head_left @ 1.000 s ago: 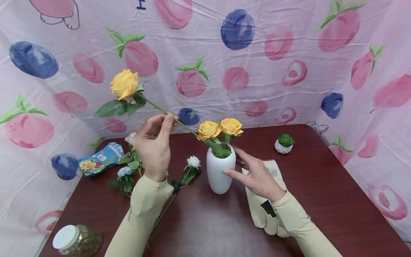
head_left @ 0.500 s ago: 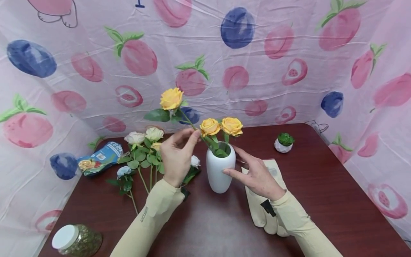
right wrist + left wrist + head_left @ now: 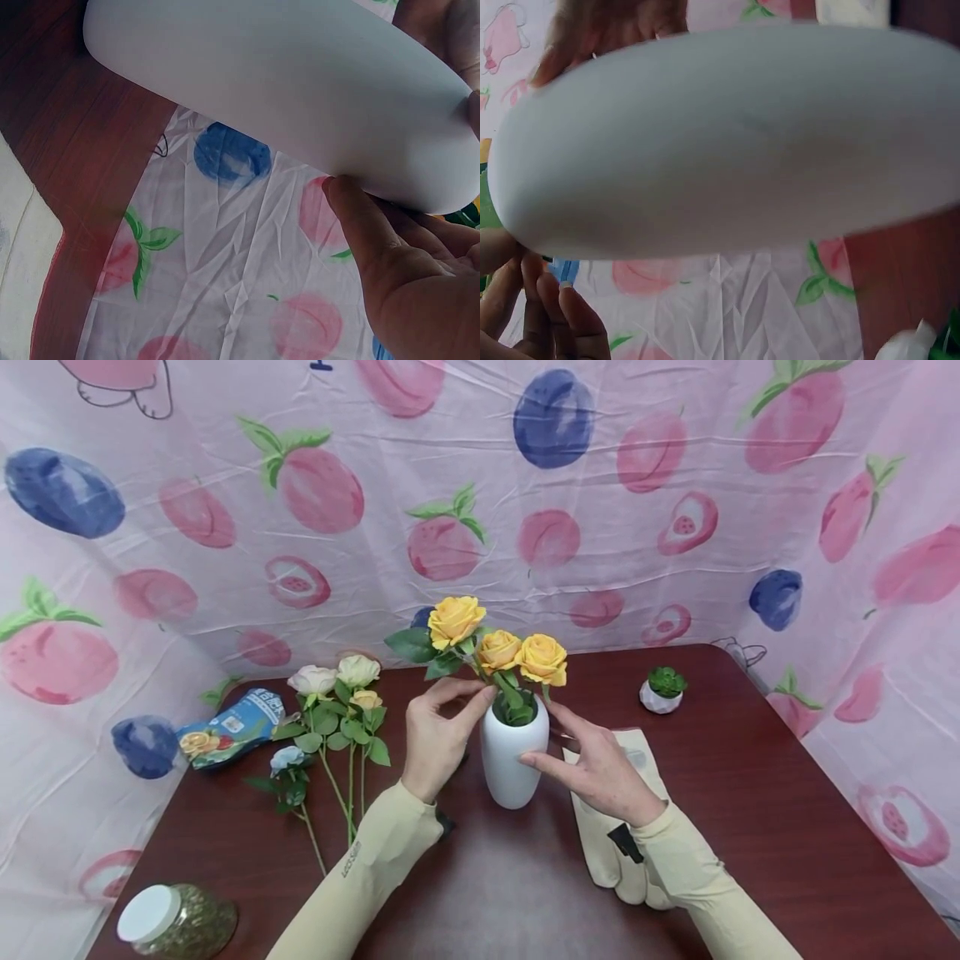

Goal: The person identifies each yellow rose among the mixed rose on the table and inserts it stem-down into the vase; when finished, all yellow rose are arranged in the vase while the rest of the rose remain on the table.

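Observation:
In the head view a white vase [image 3: 513,770] stands upright on the table, also filling much of the left wrist view. My left hand [image 3: 441,742] pinches the stem of a yellow rose [image 3: 456,622] beside the vase's mouth; the bloom leans left and the stem's lower end is hidden. Two more yellow roses, one in the middle [image 3: 499,651] and one at the right [image 3: 543,660], stand in the vase. From the right side my right hand [image 3: 603,772] holds the vase, its thumb on the front and its fingers behind. In the right wrist view its thumb [image 3: 352,206] touches the wall.
Left of the vase lie pale and yellowish roses [image 3: 358,672] and a blue flower [image 3: 287,760]. Behind them is a blue pouch [image 3: 238,727]. A lidded jar [image 3: 180,920] stands front left, a potted succulent [image 3: 664,690] back right. Gloves [image 3: 600,852] lie under my right forearm.
My left hand has moved right and slightly down, bringing the held rose from far left to the vase's mouth and more upright. My right hand has stayed on the vase.

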A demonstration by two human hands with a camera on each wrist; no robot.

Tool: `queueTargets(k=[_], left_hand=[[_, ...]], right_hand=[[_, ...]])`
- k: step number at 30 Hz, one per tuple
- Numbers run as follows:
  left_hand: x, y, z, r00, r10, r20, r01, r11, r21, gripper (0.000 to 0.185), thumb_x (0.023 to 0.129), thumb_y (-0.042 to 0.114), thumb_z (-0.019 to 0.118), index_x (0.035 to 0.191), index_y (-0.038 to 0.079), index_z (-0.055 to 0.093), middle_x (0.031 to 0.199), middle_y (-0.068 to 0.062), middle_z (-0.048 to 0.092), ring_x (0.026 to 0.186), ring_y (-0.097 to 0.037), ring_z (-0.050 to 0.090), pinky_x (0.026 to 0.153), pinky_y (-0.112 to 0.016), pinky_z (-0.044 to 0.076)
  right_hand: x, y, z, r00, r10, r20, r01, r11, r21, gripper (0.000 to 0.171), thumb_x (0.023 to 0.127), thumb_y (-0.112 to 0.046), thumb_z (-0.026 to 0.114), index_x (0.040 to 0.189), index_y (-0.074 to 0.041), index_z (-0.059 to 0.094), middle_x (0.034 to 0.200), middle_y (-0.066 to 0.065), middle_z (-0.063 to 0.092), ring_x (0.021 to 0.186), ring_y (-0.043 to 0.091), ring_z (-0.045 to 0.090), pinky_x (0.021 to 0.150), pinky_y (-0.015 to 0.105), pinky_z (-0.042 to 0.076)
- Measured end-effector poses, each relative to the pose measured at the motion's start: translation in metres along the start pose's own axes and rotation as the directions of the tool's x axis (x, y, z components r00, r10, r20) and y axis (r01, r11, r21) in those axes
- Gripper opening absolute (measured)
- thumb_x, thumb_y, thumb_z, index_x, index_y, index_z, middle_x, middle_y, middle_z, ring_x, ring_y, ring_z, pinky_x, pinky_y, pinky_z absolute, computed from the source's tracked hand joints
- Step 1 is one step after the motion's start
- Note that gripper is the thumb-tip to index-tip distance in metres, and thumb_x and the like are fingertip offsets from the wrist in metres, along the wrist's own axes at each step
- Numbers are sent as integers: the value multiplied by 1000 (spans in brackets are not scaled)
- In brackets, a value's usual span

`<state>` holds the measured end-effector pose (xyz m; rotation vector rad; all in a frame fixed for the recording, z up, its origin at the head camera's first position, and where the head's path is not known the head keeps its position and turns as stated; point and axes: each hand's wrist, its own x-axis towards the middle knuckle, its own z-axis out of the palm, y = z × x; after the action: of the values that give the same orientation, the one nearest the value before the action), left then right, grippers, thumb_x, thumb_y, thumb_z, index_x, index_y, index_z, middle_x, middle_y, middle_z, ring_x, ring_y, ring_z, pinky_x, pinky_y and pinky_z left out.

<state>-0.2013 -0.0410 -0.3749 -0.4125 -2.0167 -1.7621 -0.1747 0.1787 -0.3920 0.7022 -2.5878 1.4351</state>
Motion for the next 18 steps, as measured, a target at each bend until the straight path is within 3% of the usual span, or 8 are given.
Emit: queueTargets(k=[9,15,18], left_hand=[[3,4,6,994,-23,-107,13,995,-94,18,92,23,80,98,6,79,91,-10,76,74,-14,67,67,-24,53],[0,-2,6,995,-85,-49,83,996,-40,16,91,22,81,97,8,81,92,-8,77,75,-18,67,67,-28,53],[-2,-4,5,996,-85,-34,84,996,-28,15,90,23,81,96,10,82,93,-5,76,78,-19,67,69,-31,54]], right_hand=[[1,1,1,999,-35,-20,35,999,-10,75,89,-27,83,155,-19,46,150,5,57,127,24,64,97,44,57],[2,3,1,998,-58,-25,58,998,19,72,89,-24,83,152,-21,49,146,3,60,127,21,64,97,43,58],[1,3,1,998,-56,-22,57,998,22,71,89,-24,83,152,-20,49,144,4,61,127,22,64,97,45,57]])
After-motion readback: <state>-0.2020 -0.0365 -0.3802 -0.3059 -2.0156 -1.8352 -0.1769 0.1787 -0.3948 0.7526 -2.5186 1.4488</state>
